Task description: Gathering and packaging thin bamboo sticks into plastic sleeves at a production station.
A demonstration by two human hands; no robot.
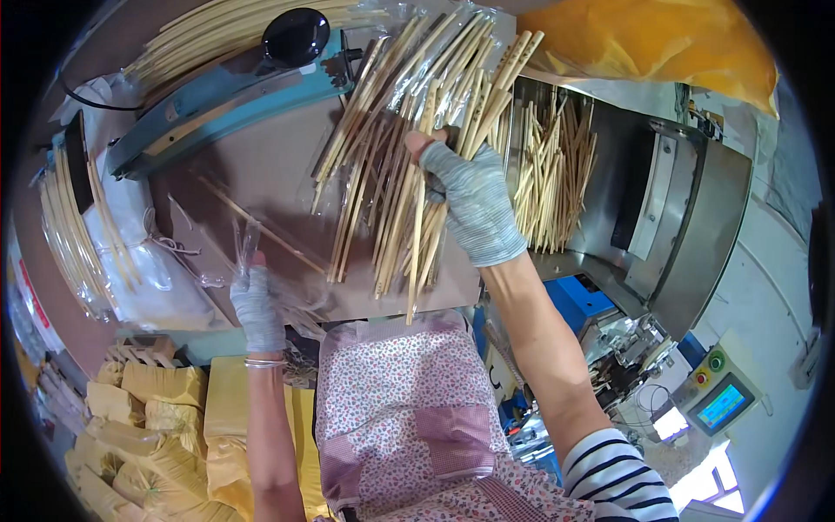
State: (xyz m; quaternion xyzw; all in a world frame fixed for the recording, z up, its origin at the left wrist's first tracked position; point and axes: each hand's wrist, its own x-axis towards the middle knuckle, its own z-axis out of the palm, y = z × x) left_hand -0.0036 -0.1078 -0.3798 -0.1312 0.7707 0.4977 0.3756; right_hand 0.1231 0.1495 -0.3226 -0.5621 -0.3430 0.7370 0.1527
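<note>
Stretching wide, the brown surface (270, 165) bears a teal device (239, 113) and, right of it, a pile of chopsticks (352, 148) in clear sleeves. Over the pile, the right grip (474, 196) pinches a chopstick bundle (509, 76); the left grip (257, 304) pinches clear film (246, 239).

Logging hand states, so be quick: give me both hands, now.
Left hand: closed, holding clear plastic at the fingertips.
Right hand: closed, holding wooden chopsticks.
</note>
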